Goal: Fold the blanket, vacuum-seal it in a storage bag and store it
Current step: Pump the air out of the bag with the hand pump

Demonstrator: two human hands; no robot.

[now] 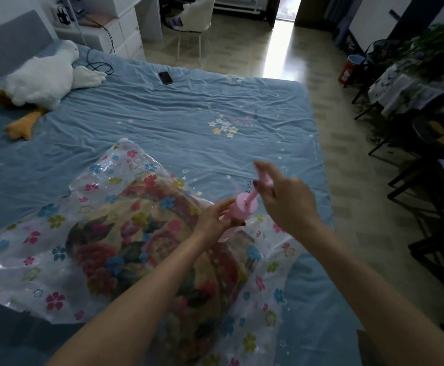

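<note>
Just one pump (238, 216), two hands.

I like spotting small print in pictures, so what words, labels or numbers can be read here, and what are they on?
"P WELL": small dark letters printed on the bedsheet, by the pink pump; earlier letters are hidden behind the pump's rod.
Red bucket on the floor: a white label, too blurred to read.
Bag: flower print only, no words.
Phone: dark screen, nothing to read.

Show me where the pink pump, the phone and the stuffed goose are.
pink pump (242, 210): head view, on its cylinder body.
phone (165, 77): head view, middle of its dark screen.
stuffed goose (40, 81): head view, on its white body.
</note>
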